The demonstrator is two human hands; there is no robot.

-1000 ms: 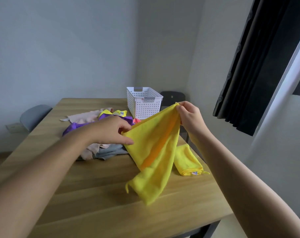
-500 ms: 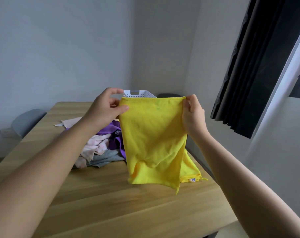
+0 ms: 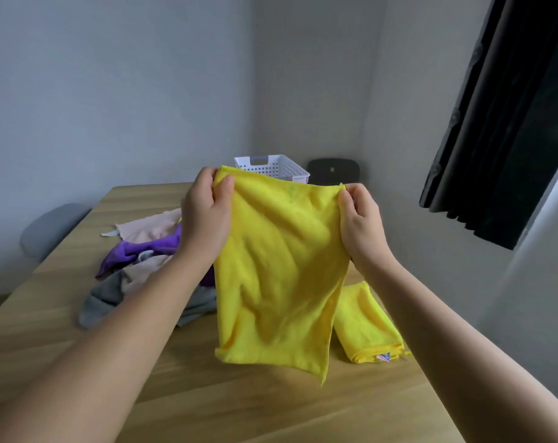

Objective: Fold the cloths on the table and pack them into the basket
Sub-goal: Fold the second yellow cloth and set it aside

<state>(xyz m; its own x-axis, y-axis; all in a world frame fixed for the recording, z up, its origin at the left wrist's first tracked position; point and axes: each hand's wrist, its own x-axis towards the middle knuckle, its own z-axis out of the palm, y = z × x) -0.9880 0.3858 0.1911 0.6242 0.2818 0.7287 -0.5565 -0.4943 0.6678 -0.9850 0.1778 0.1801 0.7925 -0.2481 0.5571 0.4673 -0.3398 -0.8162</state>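
The left hand (image 3: 204,219) and the right hand (image 3: 360,225) each pinch 1 top corner of the yellow cloth (image 3: 277,276), which hangs above the table (image 3: 271,410). A folded yellow cloth (image 3: 367,324) lies beside it. The white basket (image 3: 277,167) stands behind, near the cloth pile (image 3: 137,266).

Looks forward and down from head height, close behind left hand (image 3: 204,219) and right hand (image 3: 362,227) pinching yellow cloth (image 3: 280,276), across table (image 3: 271,410) toward wall corner (image 3: 255,91).
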